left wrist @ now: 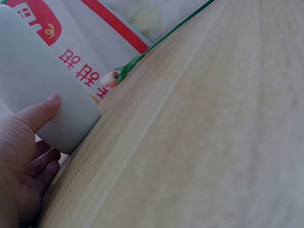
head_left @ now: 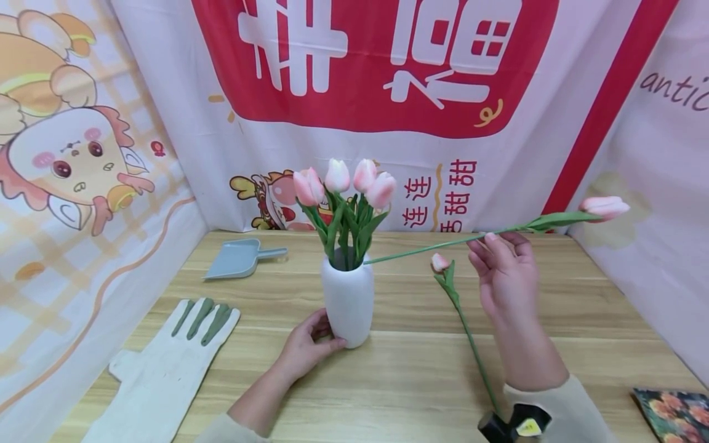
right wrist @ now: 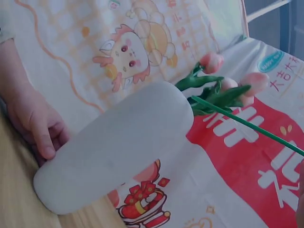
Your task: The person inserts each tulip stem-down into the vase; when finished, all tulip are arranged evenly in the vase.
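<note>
A white vase stands upright on the table, holding several pink-and-white tulips. Low on its side, my left hand grips it with the thumb and fingers around the base. My right hand pinches the green stem of another tulip, whose bloom points right. This stem slants down to the vase's mouth in the right wrist view; whether its tip is inside cannot be told. One more tulip lies on the table between the vase and my right forearm.
A blue-grey dustpan lies at the back left of the wooden table. Nearer on the left is a white glove with green stripes on its fingers. A flower-printed item sits at the right edge. Printed cloth hangs around the table.
</note>
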Demonstrator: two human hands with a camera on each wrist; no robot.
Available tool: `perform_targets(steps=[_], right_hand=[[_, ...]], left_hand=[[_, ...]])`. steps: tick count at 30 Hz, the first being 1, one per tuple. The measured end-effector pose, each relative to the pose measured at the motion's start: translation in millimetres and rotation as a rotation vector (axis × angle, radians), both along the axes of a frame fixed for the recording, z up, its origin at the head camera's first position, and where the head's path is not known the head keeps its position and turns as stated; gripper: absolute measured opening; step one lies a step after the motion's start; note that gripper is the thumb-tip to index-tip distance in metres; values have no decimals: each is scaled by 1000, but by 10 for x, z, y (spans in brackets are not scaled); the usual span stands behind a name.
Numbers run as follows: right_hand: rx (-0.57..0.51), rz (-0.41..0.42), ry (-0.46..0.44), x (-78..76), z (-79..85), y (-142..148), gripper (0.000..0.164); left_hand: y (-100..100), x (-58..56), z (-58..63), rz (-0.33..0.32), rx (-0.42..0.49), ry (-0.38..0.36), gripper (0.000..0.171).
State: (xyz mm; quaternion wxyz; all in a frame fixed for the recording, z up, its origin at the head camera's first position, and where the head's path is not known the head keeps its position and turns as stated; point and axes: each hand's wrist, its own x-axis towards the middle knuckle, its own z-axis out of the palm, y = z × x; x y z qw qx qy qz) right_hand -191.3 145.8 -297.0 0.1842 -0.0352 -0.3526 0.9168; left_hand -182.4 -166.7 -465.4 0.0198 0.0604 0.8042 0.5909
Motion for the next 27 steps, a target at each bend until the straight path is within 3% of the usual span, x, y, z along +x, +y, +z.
perform_targets(steps=[8, 12, 22, 27], right_hand=[[104, -65, 114, 66, 70, -230, 19], [239, -91, 196, 131, 88, -326, 21], [575, -28, 571, 242, 177, -630, 30], [776, -39, 739, 217, 143, -823, 19]], left_hand=[[-5, 1, -5, -10, -5, 6, 64], [-10, 10, -4, -7, 1, 5, 64], [-13, 9, 9, -7, 0, 1, 65], [-13, 11, 4, -14, -1, 7, 65]])
